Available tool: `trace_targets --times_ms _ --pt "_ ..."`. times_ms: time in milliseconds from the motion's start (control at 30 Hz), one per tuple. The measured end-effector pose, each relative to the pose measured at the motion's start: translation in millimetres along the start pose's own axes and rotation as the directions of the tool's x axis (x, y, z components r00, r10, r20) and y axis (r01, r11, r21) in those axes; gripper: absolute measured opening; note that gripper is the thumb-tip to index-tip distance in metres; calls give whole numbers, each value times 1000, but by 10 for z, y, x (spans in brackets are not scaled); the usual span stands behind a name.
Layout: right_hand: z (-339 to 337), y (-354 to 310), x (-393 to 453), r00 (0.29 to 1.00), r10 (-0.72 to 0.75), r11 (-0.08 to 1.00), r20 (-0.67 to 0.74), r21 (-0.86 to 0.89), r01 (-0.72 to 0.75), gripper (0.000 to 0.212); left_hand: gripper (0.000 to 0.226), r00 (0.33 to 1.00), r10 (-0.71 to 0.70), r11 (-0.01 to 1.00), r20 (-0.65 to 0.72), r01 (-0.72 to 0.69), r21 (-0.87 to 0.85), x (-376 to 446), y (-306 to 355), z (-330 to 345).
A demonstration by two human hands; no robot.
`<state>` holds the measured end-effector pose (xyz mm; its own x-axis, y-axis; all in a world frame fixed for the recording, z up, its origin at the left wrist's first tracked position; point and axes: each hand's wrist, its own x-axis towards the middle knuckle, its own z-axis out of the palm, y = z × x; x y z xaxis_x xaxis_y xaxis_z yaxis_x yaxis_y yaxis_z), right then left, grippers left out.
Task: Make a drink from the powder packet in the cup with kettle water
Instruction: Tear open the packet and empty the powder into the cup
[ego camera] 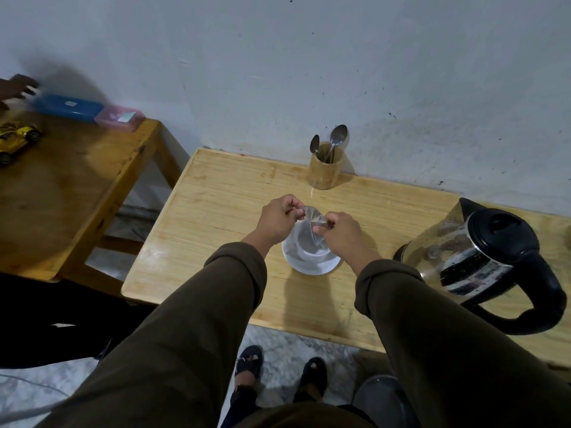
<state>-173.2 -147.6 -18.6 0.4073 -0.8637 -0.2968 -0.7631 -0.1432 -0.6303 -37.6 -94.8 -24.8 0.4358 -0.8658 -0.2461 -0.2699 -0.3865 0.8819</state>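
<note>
A white cup (301,239) stands on a white saucer (312,265) in the middle of the wooden table (216,205). Right above the cup, both hands pinch a small silvery powder packet (313,216). My left hand (279,220) grips its left edge and my right hand (340,234) grips its right edge. The packet looks bent between the fingers; whether it is torn I cannot tell. A steel kettle (475,264) with a black lid and handle sits at the table's right, lid closed.
A wooden holder (326,169) with two spoons (335,139) stands by the wall behind the cup. A second table (77,180) at the left carries a blue box (69,107), a pink box (119,117) and a yellow toy car (17,140); another person's hand (17,88) reaches there.
</note>
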Motion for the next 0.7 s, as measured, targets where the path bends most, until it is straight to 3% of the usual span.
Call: trace_targets --times_ms 267,367,467,600,700 --pt "38 7 26 998 67 992 -20 105 -65 44 13 994 91 994 -59 -94 -47 21 5 -26" --pt "42 -9 4 993 122 979 -2 165 -120 6 14 993 92 994 -67 -96 -56 20 15 -35" --pt "50 23 12 986 167 972 -21 172 -161 26 19 995 87 995 -46 -89 -46 8 29 -27" --pt "42 49 22 981 191 968 -32 168 -183 30 24 996 90 993 -16 -91 -70 2 47 -23" --pt "23 50 11 982 187 968 -32 179 -179 31 18 993 117 993 21 -118 22 -7 69 -14"
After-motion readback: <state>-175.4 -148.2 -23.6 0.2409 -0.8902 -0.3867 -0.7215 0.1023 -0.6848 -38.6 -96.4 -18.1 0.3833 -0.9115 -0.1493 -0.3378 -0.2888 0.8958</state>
